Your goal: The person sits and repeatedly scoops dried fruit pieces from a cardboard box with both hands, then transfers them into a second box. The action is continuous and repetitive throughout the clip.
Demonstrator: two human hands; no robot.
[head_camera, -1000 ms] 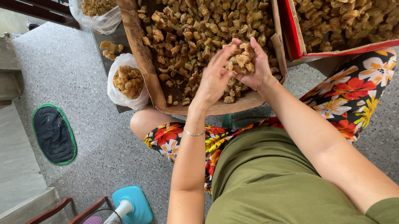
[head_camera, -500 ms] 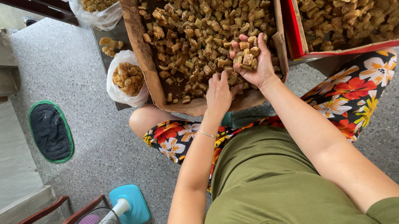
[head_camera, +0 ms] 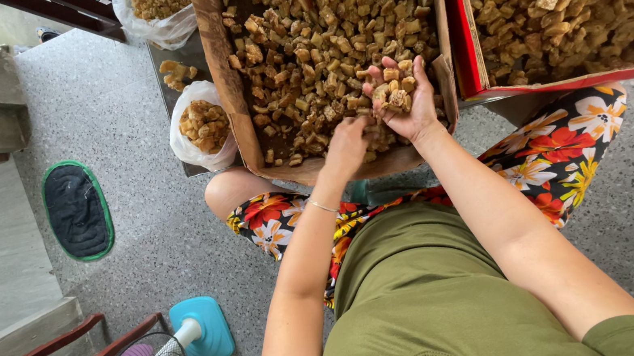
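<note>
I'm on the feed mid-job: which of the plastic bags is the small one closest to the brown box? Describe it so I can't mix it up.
Start at the large brown cardboard box of small brown chunks that the hands are working in. Against its left wall, on the grey speckled floor, stands the small white plastic bag, open-topped and holding brown chunks. Unlike the larger plastic bag at the top edge of the view, it sits nearer the person's knee.

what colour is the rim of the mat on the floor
Green, around a dark navy middle; the mat shows best in the head view.
</note>
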